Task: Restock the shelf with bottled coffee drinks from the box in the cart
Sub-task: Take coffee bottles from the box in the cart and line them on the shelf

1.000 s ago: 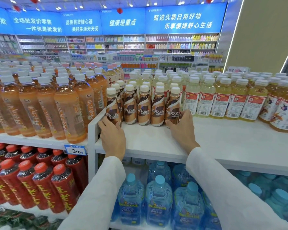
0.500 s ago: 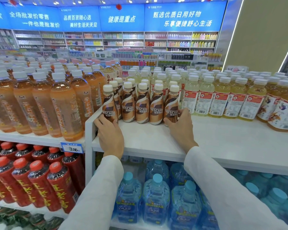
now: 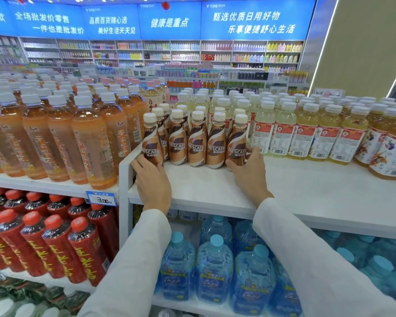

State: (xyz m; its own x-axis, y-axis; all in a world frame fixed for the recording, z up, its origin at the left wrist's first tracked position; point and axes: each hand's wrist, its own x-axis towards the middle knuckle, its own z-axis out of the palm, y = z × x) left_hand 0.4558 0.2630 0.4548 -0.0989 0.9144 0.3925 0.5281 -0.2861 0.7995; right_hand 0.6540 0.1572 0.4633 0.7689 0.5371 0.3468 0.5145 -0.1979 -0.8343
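Note:
Brown Nescafe coffee bottles (image 3: 196, 145) with white caps stand in a front row on the white shelf (image 3: 306, 193), with more behind them. My left hand (image 3: 153, 181) cups the base of the leftmost bottle (image 3: 151, 143), next to the white divider. At the other end, my right hand (image 3: 249, 175) wraps thumb and fingers round the base of the rightmost bottle (image 3: 237, 143). Both forearms in white sleeves reach over the shelf edge. The box and the cart are out of view.
Orange tea bottles (image 3: 89, 145) fill the shelf left of the white divider (image 3: 124, 179). Pale yellow drinks (image 3: 304, 131) stand right of the coffee. Below are red bottles (image 3: 55, 243), blue water jugs (image 3: 213, 271) and a price tag (image 3: 102, 199).
Both hands stay at the two ends of the coffee row. Only the view has shifted slightly; the bottles stand as before.

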